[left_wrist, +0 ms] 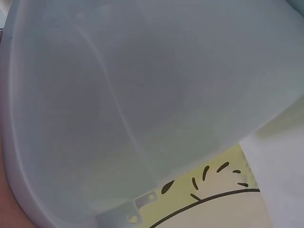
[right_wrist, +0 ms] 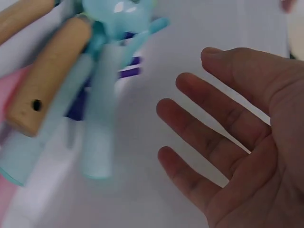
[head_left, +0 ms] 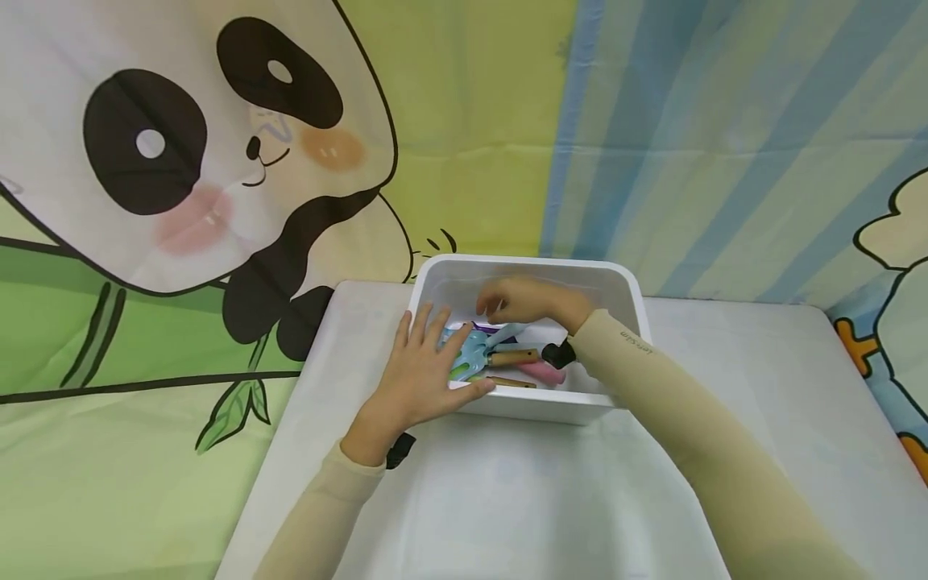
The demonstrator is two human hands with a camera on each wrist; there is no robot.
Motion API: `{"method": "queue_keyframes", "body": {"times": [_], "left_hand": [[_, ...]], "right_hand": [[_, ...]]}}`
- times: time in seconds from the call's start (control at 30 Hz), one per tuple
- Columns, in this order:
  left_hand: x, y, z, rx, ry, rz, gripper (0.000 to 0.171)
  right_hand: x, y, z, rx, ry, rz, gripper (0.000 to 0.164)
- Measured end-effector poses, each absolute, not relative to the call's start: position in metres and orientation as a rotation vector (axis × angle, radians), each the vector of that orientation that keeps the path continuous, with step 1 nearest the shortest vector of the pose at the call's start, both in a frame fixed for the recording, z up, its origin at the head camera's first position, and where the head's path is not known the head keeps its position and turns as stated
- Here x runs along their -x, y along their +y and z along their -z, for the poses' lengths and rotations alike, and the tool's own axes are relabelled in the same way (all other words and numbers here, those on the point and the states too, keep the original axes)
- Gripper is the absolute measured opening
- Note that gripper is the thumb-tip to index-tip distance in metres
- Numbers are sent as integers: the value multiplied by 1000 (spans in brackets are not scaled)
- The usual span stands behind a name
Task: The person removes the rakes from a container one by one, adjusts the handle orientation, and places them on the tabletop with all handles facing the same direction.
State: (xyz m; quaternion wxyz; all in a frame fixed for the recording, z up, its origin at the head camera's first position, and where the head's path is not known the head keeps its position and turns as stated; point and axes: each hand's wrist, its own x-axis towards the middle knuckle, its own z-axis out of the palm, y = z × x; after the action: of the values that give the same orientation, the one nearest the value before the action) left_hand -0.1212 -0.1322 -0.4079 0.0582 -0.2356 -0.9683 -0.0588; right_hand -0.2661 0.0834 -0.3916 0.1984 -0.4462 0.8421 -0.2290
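A white plastic bin (head_left: 532, 409) holds several utensils. Inside it my right hand (head_left: 532, 300) hovers with nothing in its grasp. Its fingers are spread and slightly bent in the right wrist view, beside a pale blue translucent handle (right_wrist: 100, 123) but apart from it. Wooden handles (right_wrist: 50, 71), a light blue head (head_left: 473, 354), a pink piece (head_left: 544, 372) and a purple piece (right_wrist: 129, 72) lie close together there. My left hand (head_left: 416, 374) rests at the bin's near left rim with its fingers spread straight. The left wrist view is filled mostly by a bin wall (left_wrist: 142, 95).
The bin stands on a white table (head_left: 493, 499), close to a printed cloth backdrop (head_left: 471, 161) with a panda picture. The table stretches in front of the bin and to its right. Black wrist straps show on both arms.
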Motion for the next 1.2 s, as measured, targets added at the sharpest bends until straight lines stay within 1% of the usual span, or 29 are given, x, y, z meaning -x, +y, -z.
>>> {"method": "queue_keyframes", "body": {"times": [0.23, 0.43, 0.57, 0.8, 1.2], "left_hand": [[121, -131, 408, 706, -2939, 168, 98], [120, -131, 408, 705, -2932, 172, 97], [121, -131, 408, 706, -2923, 168, 97], [122, -132, 409, 700, -2917, 168, 97], [121, -133, 409, 697, -2923, 209, 97]], "right_hand": [[278, 78, 430, 1188, 2318, 600, 23], [278, 79, 449, 1137, 2269, 587, 25], [277, 79, 450, 1115, 2282, 563, 26], [279, 77, 456, 1184, 2337, 491, 40], [271, 69, 442, 1079, 2273, 260, 43]]}}
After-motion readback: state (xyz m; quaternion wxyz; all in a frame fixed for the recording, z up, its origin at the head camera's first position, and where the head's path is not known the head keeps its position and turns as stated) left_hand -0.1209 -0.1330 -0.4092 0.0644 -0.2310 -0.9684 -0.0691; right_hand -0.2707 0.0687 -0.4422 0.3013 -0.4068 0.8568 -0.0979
